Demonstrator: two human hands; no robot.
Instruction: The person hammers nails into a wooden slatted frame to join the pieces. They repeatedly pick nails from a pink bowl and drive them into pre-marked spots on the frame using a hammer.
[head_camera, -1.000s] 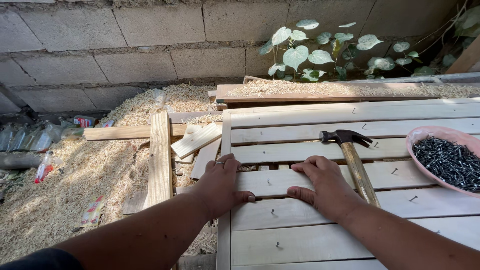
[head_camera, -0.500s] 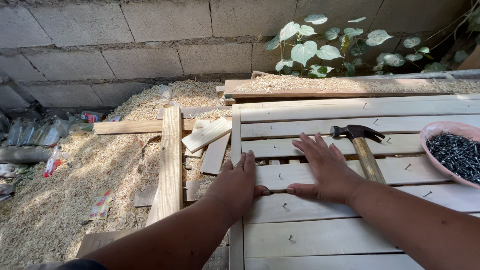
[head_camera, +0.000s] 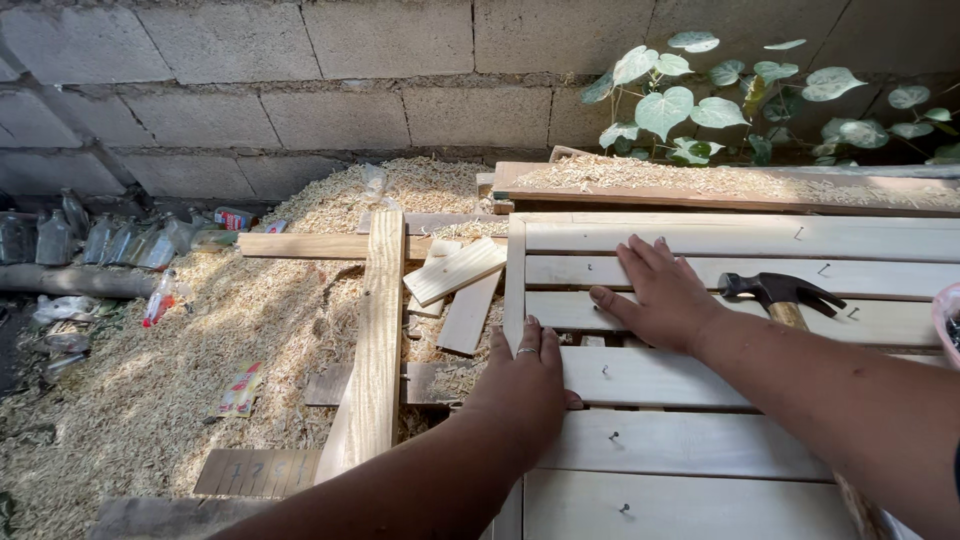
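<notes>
Both hands lie flat with fingers spread and gripping nothing, left hand (head_camera: 525, 385) and right hand (head_camera: 662, 295) pressing the pale slatted panel (head_camera: 700, 440), apparently steadying it, beside the hammer (head_camera: 785, 295).

Left hand (head_camera: 525, 385): palm down, fingers together, ring on one finger.
Right hand (head_camera: 660, 292): flat, fingers spread, forearm from lower right.
</notes>
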